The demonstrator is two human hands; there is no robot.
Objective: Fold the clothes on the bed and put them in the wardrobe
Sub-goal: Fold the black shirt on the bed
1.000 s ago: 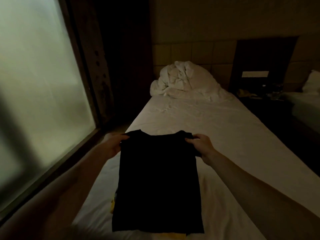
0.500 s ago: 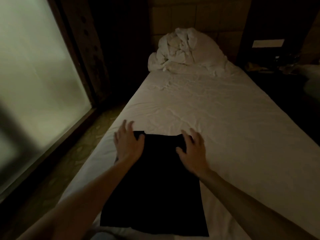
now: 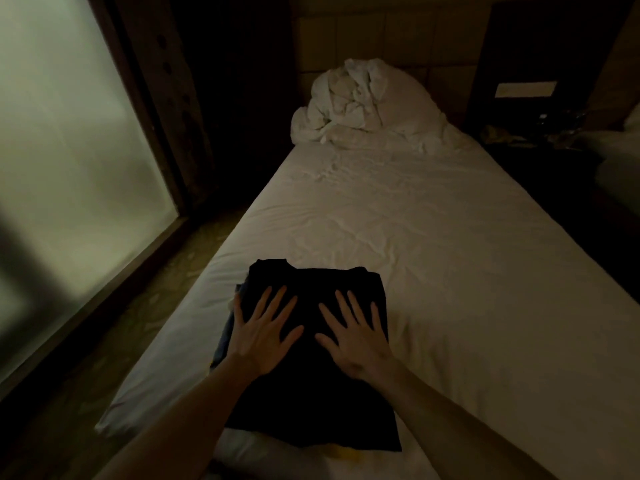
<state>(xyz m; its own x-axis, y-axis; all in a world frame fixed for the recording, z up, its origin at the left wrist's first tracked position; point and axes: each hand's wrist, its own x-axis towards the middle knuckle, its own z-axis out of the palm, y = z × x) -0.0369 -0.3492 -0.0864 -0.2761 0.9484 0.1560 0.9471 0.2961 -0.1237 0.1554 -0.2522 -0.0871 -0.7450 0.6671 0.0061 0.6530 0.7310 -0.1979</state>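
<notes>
— Pressing flat with both palms? What are you lying them on?
— Your left hand [image 3: 260, 332] and right hand [image 3: 354, 336] are resting spread-fingered, gripping nothing, on the folded black garment [image 3: 311, 403] lying at the near end of the bed [image 3: 450, 237].
— Room around it?
— Bare sheet is stretching ahead to the crumpled white duvet [image 3: 363, 105]; the bed's left edge is running just beside the garment.

Head view looks forward-down along the dim bed [image 3: 398, 216], seemingly close.
</notes>
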